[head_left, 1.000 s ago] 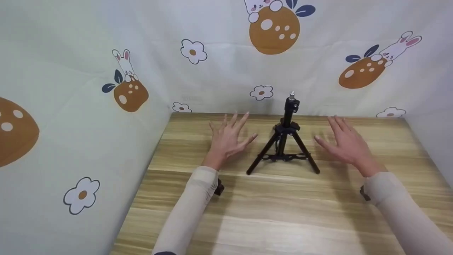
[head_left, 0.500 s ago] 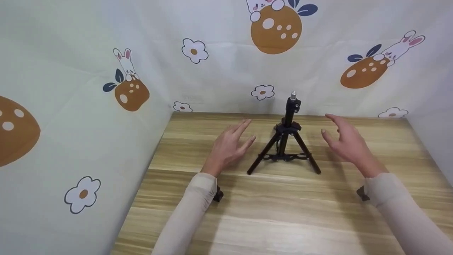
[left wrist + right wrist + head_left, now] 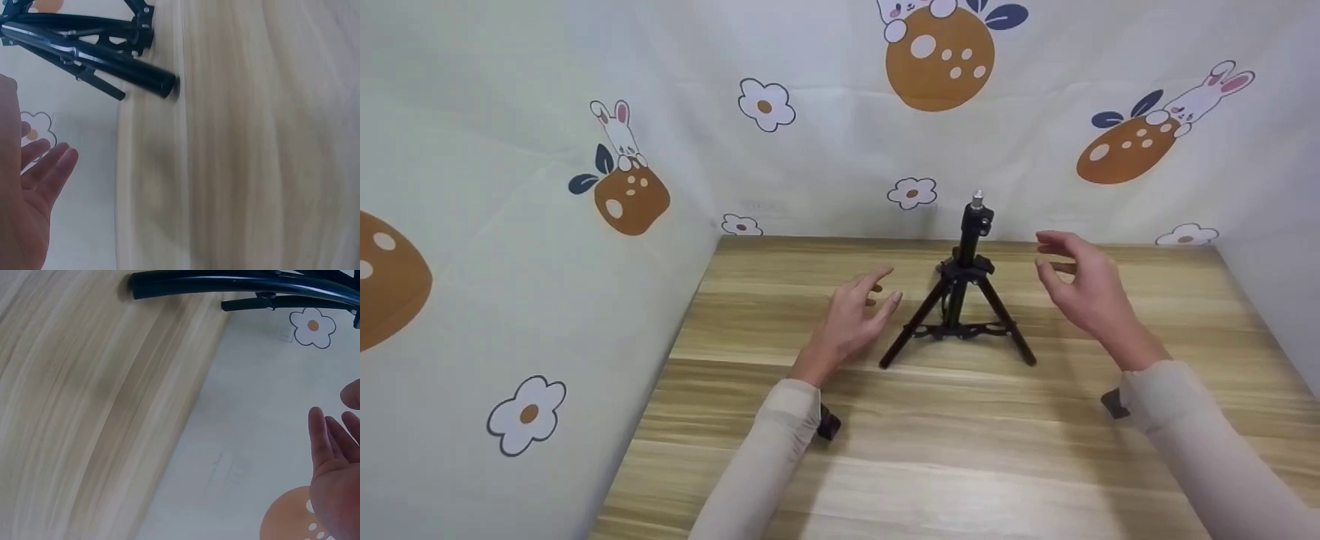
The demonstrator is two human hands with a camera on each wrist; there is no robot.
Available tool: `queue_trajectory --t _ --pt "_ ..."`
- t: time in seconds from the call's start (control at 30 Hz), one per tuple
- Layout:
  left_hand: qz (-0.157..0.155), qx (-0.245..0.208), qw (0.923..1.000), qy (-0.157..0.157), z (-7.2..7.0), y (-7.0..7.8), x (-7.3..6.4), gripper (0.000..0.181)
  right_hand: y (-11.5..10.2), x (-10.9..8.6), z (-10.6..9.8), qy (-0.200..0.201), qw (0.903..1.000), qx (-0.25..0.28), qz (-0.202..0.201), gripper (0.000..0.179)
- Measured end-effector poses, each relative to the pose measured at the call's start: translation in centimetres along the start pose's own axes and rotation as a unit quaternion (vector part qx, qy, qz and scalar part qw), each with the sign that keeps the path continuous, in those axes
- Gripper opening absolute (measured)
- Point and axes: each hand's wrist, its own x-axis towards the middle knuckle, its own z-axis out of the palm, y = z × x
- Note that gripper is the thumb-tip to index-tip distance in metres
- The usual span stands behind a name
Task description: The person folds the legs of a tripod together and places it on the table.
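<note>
A small black tripod [image 3: 969, 247] stands upright on its spread legs, with a silver screw tip at the top of its centre column. My left hand [image 3: 851, 319] hovers to the left of it, fingers loosely bent, touching nothing. To the right, my right hand [image 3: 1087, 289] is held up with thumb and fingers bent towards the tripod, a gap between them. In the left wrist view, a tripod leg [image 3: 124, 67] lies beyond the fingers. The right wrist view shows another leg [image 3: 225, 284] apart from the hand.
The tripod stands on a wood-grain table [image 3: 930, 450]. Behind it and at the left hang pale cloth walls [image 3: 832, 142] printed with rabbits, oranges and flowers; another pale wall [image 3: 1275, 247] borders the right side.
Both hands had widely spread, straighter fingers; these have since bent inward. The right hand has risen slightly, and the left has drawn a little nearer the person. The tripod has stayed in place.
</note>
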Motion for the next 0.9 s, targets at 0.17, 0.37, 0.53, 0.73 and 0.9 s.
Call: queue_trajectory --t 0.17,0.37,0.53,0.73,0.9 --pt "0.008 -0.027 0.9996 0.001 0.4 0.2 -0.3 0.055 -0.7 0.2 0.3 0.036 0.9986 0.026 -0.028 0.034" --pt "0.018 -0.072 0.9972 -0.002 0.7 0.4 -0.7 0.053 -1.7 0.0 0.1 0.053 0.9967 0.030 -0.054 0.031" --pt "0.020 -0.102 0.9945 -0.006 0.9 0.3 -1.1 0.046 -2.7 0.1 0.4 0.063 0.9926 0.080 -0.065 0.029" --pt "0.019 -0.131 0.9911 -0.011 1.1 0.7 -1.7 0.037 -3.8 0.0 0.8 0.066 0.9878 0.121 -0.072 0.029" --pt "0.025 -0.155 0.9875 -0.012 1.3 1.0 -2.4 0.033 -4.2 0.0 0.9 0.069 0.9881 0.100 -0.094 0.029"
